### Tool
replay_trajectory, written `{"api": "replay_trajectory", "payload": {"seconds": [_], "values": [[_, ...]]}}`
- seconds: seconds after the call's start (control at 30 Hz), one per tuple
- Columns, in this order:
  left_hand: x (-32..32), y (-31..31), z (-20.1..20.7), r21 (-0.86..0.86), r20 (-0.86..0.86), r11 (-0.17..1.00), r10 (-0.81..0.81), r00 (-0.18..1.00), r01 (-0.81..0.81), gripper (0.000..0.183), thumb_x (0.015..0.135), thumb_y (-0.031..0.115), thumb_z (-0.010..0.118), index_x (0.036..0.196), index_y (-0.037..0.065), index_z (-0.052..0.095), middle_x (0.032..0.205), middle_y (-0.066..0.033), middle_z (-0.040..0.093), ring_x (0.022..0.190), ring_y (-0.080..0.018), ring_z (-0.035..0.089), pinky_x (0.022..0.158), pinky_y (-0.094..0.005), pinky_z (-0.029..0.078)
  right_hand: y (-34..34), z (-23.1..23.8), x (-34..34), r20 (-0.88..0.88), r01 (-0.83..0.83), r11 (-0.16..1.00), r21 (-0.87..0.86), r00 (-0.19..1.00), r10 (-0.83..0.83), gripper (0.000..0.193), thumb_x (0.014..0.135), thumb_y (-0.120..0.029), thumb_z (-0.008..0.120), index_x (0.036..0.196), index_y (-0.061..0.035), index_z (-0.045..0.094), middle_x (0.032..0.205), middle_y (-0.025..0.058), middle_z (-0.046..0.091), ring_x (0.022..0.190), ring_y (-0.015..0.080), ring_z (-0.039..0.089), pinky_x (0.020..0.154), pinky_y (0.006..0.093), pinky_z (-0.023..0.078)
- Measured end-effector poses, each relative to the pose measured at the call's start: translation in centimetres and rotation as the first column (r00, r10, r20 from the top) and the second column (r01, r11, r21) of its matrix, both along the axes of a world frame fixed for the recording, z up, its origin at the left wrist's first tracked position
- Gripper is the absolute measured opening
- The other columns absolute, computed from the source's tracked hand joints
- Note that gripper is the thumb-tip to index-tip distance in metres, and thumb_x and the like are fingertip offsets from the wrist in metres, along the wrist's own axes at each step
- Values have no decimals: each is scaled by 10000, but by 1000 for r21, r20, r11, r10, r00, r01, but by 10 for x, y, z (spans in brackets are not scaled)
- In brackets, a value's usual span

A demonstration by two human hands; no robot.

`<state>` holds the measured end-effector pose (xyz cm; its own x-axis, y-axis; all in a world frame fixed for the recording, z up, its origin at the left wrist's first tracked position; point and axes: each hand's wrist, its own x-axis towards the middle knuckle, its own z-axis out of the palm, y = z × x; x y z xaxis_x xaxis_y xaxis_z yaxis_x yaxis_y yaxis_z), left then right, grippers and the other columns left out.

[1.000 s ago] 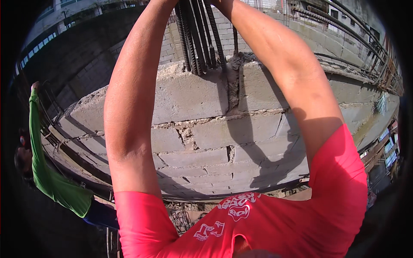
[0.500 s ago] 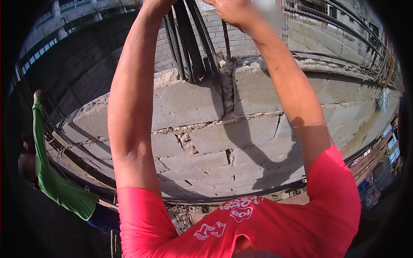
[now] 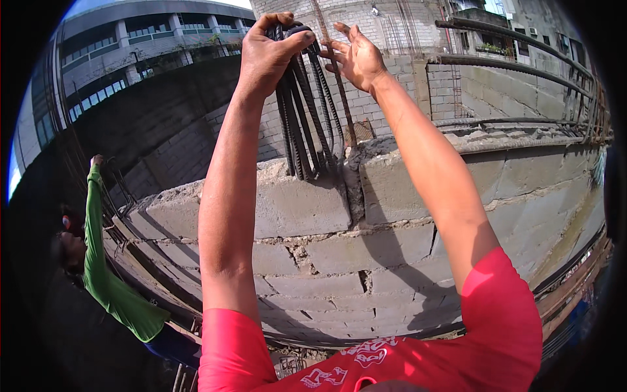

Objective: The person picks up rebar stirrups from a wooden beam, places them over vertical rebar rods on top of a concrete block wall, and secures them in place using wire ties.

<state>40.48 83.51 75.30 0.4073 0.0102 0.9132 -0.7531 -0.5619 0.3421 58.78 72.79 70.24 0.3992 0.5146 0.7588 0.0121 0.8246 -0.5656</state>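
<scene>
A bundle of dark ribbed rebar pieces (image 3: 305,124), several of them bent over at the top, stands upright on the top edge of a grey block wall (image 3: 297,208). My left hand (image 3: 266,57) is wrapped round the bundle's upper end, thumb across the top. To its right my right hand (image 3: 359,60) is raised with fingers apart and nothing in its palm. Its fingertips are beside a thin rusty vertical rod (image 3: 338,78); whether they touch it I cannot tell. The rod rises from the mortar joint (image 3: 353,186) in the wall.
On the left a person in a green sleeve (image 3: 108,281) reaches up to other bars. Long horizontal rebars (image 3: 516,67) cross at the upper right. Rough mortar (image 3: 496,138) lines the wall's top. Behind stands a second block wall (image 3: 398,98).
The view has tilted up, so both hands and the bundle's top now show fully. Earlier both hands were cut off by the upper edge. The bundle still stands on the wall.
</scene>
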Motion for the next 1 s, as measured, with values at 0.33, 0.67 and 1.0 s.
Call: {"api": "replay_trajectory", "payload": {"seconds": [0.33,0.67,1.0], "values": [[8,-4,3,33,21,999,1,1000,-1,438,739,159,899,1054,64,609,1296,-81,620,715,-50,580,600,-222,500,41,-7,29,291,97,961,-261,956,-17,300,917,-333,740,1112,-134,629,877,-38,624,763,77,613,622,235,522],[8,-14,-3,113,19,966,231,973,-232,621,716,226,919,1197,26,581,1050,-60,687,835,-90,656,741,-266,560,74,-9,43,179,618,715,327,703,-689,441,942,-476,662,809,-57,629,667,0,572,629,115,592,532,297,478],[4,-22,-2,20,77,982,188,979,-190,364,697,106,764,995,54,562,780,-27,602,614,-88,576,525,-241,490,89,-3,33,146,-4,999,-39,989,10,390,927,-379,668,1087,-25,633,839,96,670,715,190,657,625,339,557]]}}
